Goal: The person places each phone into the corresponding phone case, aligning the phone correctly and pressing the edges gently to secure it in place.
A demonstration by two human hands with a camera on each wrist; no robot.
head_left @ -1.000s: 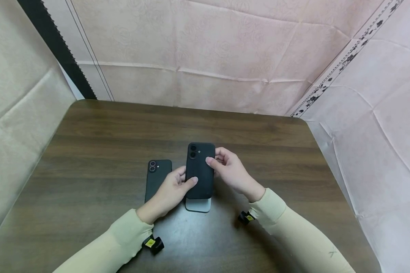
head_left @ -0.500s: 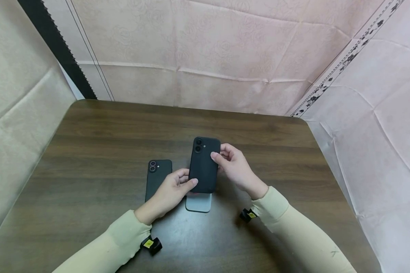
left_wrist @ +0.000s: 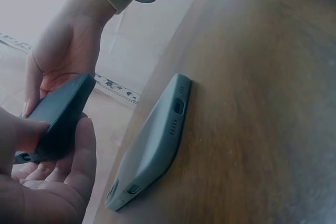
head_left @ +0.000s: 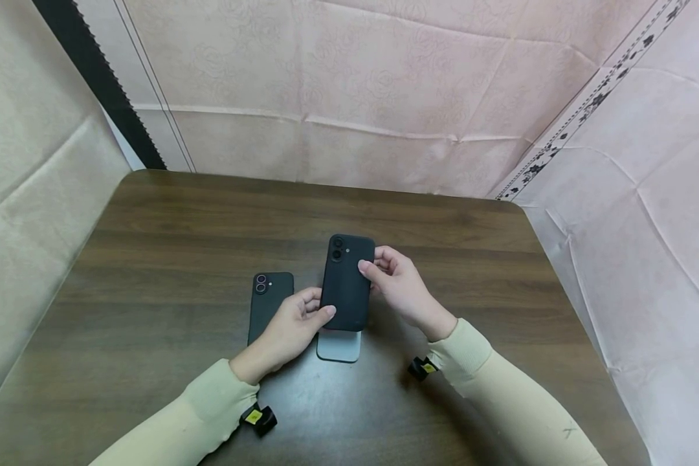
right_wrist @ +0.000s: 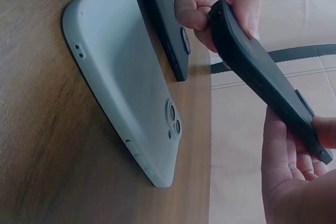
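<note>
Both hands hold a black phone (head_left: 347, 285), its back with two camera lenses facing up. My left hand (head_left: 288, 333) grips its lower left edge, thumb on the back. At the upper right edge, my right hand (head_left: 402, 288) pinches it between thumb and fingers. The right wrist view shows the black phone (right_wrist: 262, 77) raised above the table and tilted. Below it lies a pale grey-blue phone (right_wrist: 115, 66), lens side up, mostly covered in the head view. To the left, a dark phone (head_left: 266, 304) lies flat, partly hidden by my left hand.
The brown wooden table (head_left: 431, 233) has rounded far corners. Pale patterned cloth (head_left: 384, 84) hangs behind it and along both sides. Each sleeve cuff carries a small black wrist camera, such as the left wrist camera (head_left: 260, 419).
The black phone has moved up and to the right with both hands, baring more of the pale phone's lower end. Over the last half second it has barely shifted.
</note>
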